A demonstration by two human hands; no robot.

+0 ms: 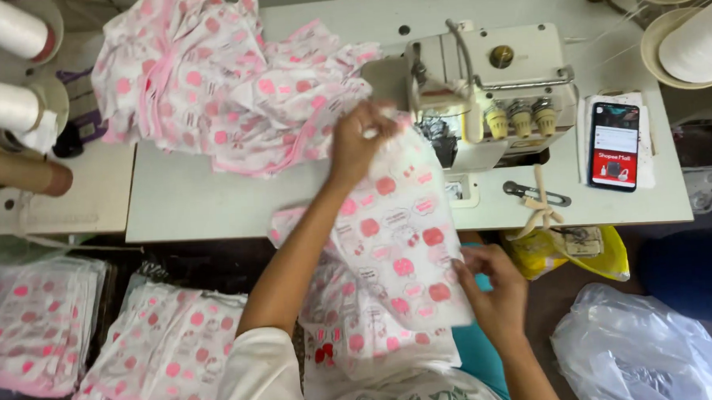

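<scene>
Far left: white thread cones (4, 103); below them, two stacks of cut pieces (98, 339) in pink-spotted white. On the bench (188, 203): heaped sewn pieces (223, 86) in the same print. Left hand (359, 140): raised, fingers pinched shut on the top edge of the fabric piece (402, 238), which hangs from the machine front to the lap. Right hand (492, 286): gripping its lower right edge. Sewing machine (487, 90), snips (536, 192), phone (614, 145), clear plastic bag (642, 347).

Single head-worn camera looked steeply down from above the seated person; close range. It faced the sewing machine (491, 94) across the white table (212, 202); no second view.
</scene>
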